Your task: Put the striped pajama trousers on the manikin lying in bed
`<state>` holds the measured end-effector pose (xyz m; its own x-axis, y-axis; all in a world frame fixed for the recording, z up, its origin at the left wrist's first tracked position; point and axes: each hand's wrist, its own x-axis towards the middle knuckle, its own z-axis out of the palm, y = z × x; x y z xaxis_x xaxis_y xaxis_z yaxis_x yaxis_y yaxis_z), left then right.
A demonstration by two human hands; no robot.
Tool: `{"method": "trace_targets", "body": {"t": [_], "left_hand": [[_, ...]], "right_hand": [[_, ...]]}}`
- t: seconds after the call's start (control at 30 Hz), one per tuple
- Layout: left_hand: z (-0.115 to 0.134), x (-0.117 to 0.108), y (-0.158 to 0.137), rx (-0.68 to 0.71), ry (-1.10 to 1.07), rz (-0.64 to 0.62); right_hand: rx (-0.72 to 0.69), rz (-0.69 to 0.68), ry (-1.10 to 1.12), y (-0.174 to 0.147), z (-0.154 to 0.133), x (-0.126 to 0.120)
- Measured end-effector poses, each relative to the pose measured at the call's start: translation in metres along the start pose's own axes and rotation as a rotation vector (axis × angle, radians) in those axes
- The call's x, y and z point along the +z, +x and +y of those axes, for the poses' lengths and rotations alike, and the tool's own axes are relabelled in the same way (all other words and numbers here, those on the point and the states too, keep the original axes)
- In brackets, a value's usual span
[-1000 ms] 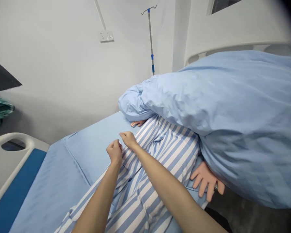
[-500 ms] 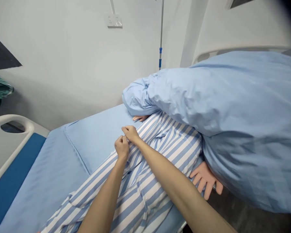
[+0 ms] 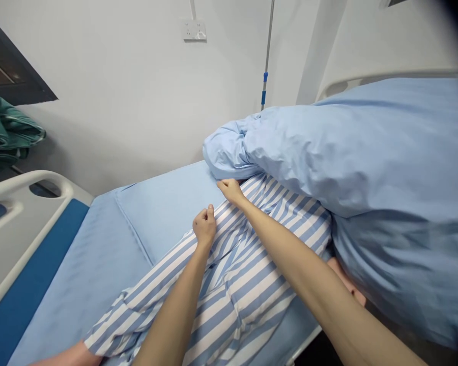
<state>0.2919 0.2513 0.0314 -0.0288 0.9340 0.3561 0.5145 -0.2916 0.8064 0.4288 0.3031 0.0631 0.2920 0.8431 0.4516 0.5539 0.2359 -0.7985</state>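
Blue-and-white striped trousers (image 3: 259,264) cover the legs of a figure lying on the bed. Over the far trouser leg, my left hand (image 3: 205,226) is closed in a fist, thumb up. My right hand (image 3: 231,191) is also closed, farther up that leg beside the edge of a light blue quilt (image 3: 366,152). What the fingers hold, if anything, is hidden. Part of the figure's hand (image 3: 345,279) shows behind my right forearm, and a bare ankle (image 3: 70,354) comes out of the trouser cuff.
The bed's light blue sheet (image 3: 160,198) lies beyond the legs. A white bed end board (image 3: 7,244) stands at left, with green folded cloth (image 3: 7,129) behind it. A metal pole (image 3: 268,51) and a wall socket (image 3: 194,30) are at the back.
My hands, close together before, are now apart: the right has moved up the leg towards the quilt. The view has shifted left, and my right forearm now covers more of the figure's near hand.
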Motion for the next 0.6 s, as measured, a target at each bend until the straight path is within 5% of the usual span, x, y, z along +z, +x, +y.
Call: {"method": "trace_targets", "body": {"t": [0.17, 0.3, 0.5, 0.6], "left_hand": [[0.002, -0.001, -0.001, 0.038, 0.010, -0.051], [-0.002, -0.021, 0.000, 0.000, -0.053, -0.264], [-0.027, -0.114, -0.004, -0.241, -0.090, -0.339], [-0.025, -0.175, -0.009, -0.231, 0.002, -0.325]], "right_hand": [[-0.009, 0.009, -0.093, -0.020, 0.024, 0.011], [-0.008, -0.002, -0.133, -0.018, 0.021, 0.009], [-0.014, -0.014, -0.160, -0.018, 0.018, 0.009], [-0.022, -0.020, -0.161, -0.019, 0.018, 0.008]]}}
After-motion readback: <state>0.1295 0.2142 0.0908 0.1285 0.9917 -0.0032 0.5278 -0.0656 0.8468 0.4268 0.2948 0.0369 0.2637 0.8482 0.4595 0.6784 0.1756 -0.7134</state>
